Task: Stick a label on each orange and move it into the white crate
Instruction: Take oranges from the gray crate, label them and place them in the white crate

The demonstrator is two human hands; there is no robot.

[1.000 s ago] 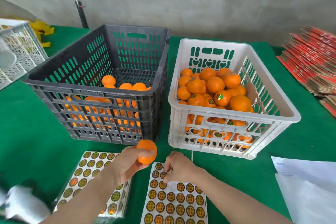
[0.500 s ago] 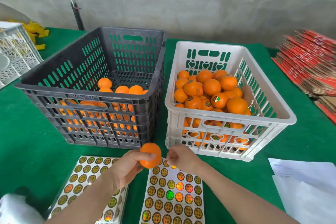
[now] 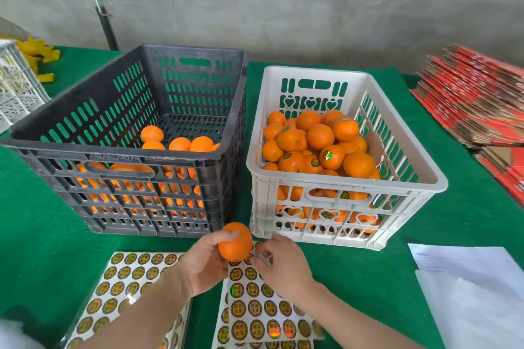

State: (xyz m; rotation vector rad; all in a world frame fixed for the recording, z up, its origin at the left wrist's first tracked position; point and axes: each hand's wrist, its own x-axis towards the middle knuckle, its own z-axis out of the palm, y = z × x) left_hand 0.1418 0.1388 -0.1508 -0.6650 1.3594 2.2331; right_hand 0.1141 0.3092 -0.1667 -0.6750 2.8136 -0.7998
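Left hand [image 3: 204, 263] grips orange [image 3: 235, 242] before dark crate [image 3: 136, 150], white crate [image 3: 340, 187]; right hand [image 3: 283, 263] pinched, label unclear, over sticker sheet [image 3: 263, 312].

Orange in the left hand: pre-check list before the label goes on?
1. Orange held firmly by the left hand: ok.
2. Bare peel facing the right hand: ok, no label visible on it.
3. Label peeled and on the right fingertips: cannot tell, pinch is too small to read.
4. Label sheet within reach, labels left: ok.
5. White crate has room on top: ok, pile sits below the rim.
6. Path from hands to white crate free: ok.
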